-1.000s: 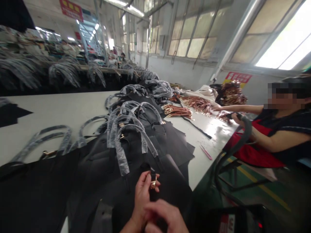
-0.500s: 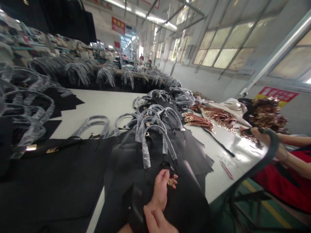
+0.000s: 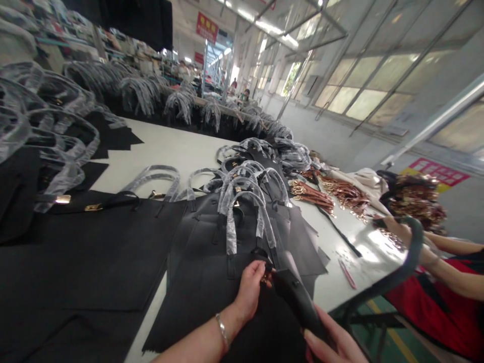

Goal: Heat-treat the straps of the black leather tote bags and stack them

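Slanting over the front black bag (image 3: 204, 297), a broad dark strap (image 3: 298, 302) runs from the right hand (image 3: 335, 343) up toward the left hand (image 3: 251, 282). The right hand's grip is clenched around the strap's near end, thumb to one side and fingers to the other. The left hand, also above the front bag, has its grip closed on a small gold fitting (image 3: 266, 278), mostly hidden by the fingers; whether the strap's far end touches that hand, I cannot tell. A silvery bracelet (image 3: 222, 331) circles the left wrist.

Just past the hands, a plastic-wrapped handle (image 3: 231, 234) arches up from the front bag, with more wrapped handles crowded behind it. To the bag's left lies another black bag (image 3: 86, 257) with a gold clasp (image 3: 93, 207) near its far edge. The pale worktop (image 3: 166, 138) shows beyond and to the right of the front bag. On that right side are a pink tool (image 3: 347, 275), a black strip (image 3: 342, 234), a bundle of brown straps (image 3: 312, 197) with gold hooks and, farther right, a co-worker's hand (image 3: 401, 231).
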A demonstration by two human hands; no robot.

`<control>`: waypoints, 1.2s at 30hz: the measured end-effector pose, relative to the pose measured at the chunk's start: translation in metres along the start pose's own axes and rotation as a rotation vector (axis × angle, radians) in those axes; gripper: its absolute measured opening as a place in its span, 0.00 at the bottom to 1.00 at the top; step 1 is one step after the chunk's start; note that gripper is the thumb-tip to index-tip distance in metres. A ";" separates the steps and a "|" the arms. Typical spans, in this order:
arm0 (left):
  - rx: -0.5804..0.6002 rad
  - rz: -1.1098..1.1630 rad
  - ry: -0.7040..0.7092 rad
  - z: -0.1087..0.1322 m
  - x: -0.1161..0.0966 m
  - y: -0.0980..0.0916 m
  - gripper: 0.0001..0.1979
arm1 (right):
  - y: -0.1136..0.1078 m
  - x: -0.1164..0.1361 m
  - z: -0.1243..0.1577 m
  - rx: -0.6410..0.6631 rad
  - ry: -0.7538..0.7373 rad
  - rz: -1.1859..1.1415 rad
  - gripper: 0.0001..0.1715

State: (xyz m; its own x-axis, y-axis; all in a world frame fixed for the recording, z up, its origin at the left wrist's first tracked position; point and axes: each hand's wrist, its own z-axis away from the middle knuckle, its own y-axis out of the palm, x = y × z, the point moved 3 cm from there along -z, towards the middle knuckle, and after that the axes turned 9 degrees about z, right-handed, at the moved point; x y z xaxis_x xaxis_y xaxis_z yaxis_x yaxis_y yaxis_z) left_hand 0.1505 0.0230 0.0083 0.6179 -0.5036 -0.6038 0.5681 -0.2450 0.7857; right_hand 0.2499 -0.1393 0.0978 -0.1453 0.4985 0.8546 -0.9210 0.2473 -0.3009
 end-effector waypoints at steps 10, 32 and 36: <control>-0.025 0.005 -0.028 -0.001 -0.005 0.000 0.20 | 0.014 0.026 -0.012 0.044 0.120 -0.015 0.54; -0.100 0.205 -0.361 0.031 -0.009 0.000 0.08 | 0.000 0.026 0.000 -0.089 0.088 0.017 0.57; -0.093 0.060 -0.150 0.042 -0.014 -0.002 0.11 | 0.002 0.014 0.025 -0.043 0.174 0.008 0.57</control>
State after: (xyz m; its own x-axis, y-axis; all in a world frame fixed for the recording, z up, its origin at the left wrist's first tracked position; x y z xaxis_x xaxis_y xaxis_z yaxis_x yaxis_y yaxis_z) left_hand 0.1179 -0.0044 0.0202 0.5680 -0.6345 -0.5243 0.5850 -0.1369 0.7994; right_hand 0.2371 -0.1532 0.1197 -0.0844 0.6361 0.7670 -0.9033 0.2761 -0.3284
